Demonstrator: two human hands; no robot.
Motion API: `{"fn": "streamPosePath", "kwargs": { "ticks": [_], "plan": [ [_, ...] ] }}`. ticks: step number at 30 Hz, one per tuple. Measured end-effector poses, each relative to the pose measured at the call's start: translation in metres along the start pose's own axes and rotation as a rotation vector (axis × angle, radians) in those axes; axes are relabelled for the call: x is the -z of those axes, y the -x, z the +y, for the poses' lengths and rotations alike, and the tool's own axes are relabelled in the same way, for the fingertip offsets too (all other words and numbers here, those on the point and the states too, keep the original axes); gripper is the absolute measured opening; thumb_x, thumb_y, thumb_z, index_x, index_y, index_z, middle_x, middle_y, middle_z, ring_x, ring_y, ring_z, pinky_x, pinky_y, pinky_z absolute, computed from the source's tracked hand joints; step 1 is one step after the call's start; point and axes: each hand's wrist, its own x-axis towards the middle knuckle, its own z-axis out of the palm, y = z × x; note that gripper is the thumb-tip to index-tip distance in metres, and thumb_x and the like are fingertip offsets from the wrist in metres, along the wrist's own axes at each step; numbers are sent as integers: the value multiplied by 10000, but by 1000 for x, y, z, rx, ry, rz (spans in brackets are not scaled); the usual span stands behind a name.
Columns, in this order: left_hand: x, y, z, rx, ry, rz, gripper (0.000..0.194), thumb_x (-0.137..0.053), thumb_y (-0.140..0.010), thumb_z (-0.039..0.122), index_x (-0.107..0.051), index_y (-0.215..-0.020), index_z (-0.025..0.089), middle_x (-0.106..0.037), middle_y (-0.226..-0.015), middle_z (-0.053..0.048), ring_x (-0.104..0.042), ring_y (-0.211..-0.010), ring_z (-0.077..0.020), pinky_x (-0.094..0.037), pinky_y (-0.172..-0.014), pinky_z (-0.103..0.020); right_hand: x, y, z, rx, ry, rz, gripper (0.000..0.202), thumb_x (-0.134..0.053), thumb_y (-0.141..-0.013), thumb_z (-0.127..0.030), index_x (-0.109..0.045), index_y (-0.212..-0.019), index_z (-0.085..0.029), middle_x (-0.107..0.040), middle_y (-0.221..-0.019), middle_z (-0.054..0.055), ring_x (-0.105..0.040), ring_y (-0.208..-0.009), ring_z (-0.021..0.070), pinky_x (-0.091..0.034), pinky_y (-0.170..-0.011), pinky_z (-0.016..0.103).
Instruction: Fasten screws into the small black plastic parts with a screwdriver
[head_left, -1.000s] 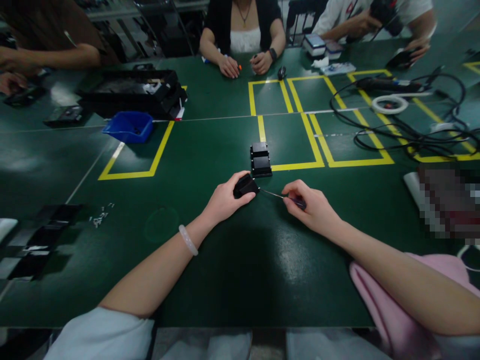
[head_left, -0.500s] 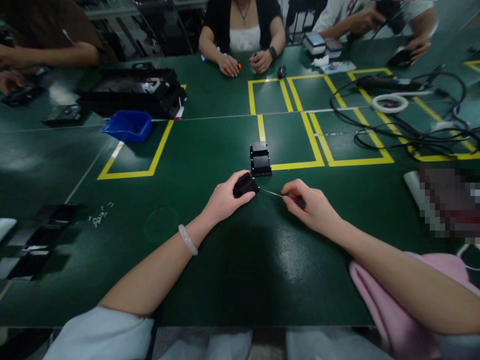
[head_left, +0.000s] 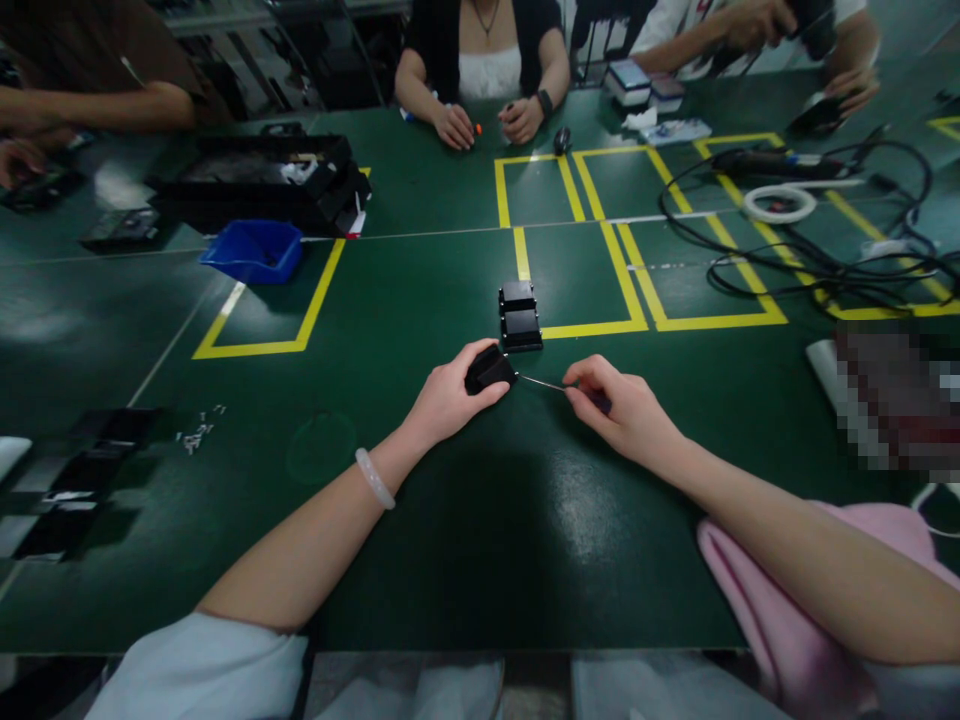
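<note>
My left hand (head_left: 450, 395) is closed around a small black box-shaped part (head_left: 491, 371), with silvery screws showing at its right edge. Pinched in my right hand (head_left: 619, 405) is a screwdriver (head_left: 544, 383); its thin metal shaft points left and its tip meets a screw at the part's right edge. The dark handle is mostly hidden by my fingers. Just beyond the held part, similar black parts (head_left: 520, 316) lie in a short row with screws along their sides. Loose screws (head_left: 199, 430) are scattered on the green table (head_left: 450, 560) to the left.
Black flat pieces (head_left: 75, 490) lie at the left. Farther off are a blue bin (head_left: 255, 252) and black trays (head_left: 262, 185). Black cables (head_left: 795, 260) coil at the right, above a pink cloth (head_left: 757, 570). Several people sit across the table, one person's hands (head_left: 491, 125) resting on it.
Both hands keep nearly the same place and grip, the screwdriver tip still at the part's edge. At the far right, a person's raised hand and dark tool have shifted slightly.
</note>
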Motion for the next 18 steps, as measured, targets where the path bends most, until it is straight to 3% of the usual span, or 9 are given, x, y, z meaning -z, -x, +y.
{"fn": "streamPosePath", "kwargs": {
  "ticks": [18],
  "plan": [
    [-2, -1, -2, -14, -1, 17, 628, -645, -871, 501, -490, -1419, 235, -678, -1258, -86, -678, -1099, -279, -542, -935, -405, -1, 0, 0, 1, -15, 31, 75, -519, -916, -252, -514, -988, -231, -550, -649, -47, -543, -556, 124, -394, -575, 246]
  ]
}}
